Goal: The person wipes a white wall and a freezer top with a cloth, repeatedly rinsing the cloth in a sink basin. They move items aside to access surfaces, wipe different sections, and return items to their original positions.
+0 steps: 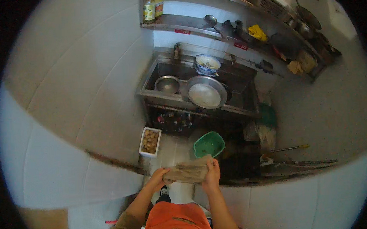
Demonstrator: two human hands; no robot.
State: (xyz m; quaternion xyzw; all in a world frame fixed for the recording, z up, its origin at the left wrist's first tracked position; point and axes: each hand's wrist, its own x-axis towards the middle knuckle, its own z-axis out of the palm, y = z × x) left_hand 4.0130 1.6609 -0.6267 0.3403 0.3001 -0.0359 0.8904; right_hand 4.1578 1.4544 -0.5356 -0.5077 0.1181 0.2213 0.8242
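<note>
Between both hands sat a brown bag [189, 171] — held flat. Left hand [158, 175] fingers and right hand [212, 172] fingers were curled tight on its ends.

I've got a dull brownish-grey cloth [189, 172] here, orange apron [176, 221], bright green basket [209, 144], white tub [150, 142] of tan lumps, blue-and-white patterned bowl [207, 64], yellow rag [257, 32], steel-grey sink [161, 69].

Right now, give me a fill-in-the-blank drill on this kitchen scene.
1. Both hands, left hand and right hand, hold a crumpled brownish ____.
2. The basket on the floor ahead is ____ in colour.
3. The large round metal pan rests on the rim of the steel ____.
4. The white crate stands on the ____.

Missing words: bag; green; sink; floor
</note>
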